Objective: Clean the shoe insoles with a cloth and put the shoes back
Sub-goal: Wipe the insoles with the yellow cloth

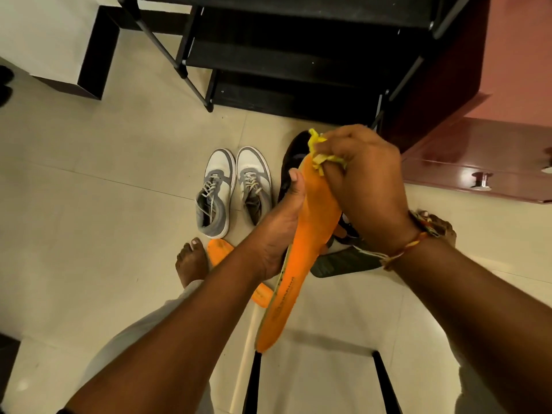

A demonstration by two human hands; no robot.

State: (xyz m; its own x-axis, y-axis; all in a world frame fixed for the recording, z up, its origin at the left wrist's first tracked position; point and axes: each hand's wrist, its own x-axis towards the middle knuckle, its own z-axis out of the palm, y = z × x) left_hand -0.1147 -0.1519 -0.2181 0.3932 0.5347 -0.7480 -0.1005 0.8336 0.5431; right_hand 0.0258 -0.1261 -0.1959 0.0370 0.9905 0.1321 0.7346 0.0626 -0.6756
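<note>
Left hand point(280, 225) grips the orange insole point(307, 249) from underneath, thumb on its edge. Right hand point(364, 180) pinches the bunched yellow cloth point(318, 149), pressed on the insole's toe end. Both right of the grey sneakers point(233, 186); second insole point(219, 249) by their heels.

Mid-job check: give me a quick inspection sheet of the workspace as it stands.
Surface: tiled floor.
Job's things: orange insole held up, yellow cloth at its far end; second orange insole, grey-white sneakers, black shoe and dark insole on the floor.
Clutter: nothing seen.
Grips: left hand holds the orange insole; right hand grips the cloth against it.
Cables: nothing seen.
Surroundings: black shoe rack ahead, red-brown cabinet at right.
</note>
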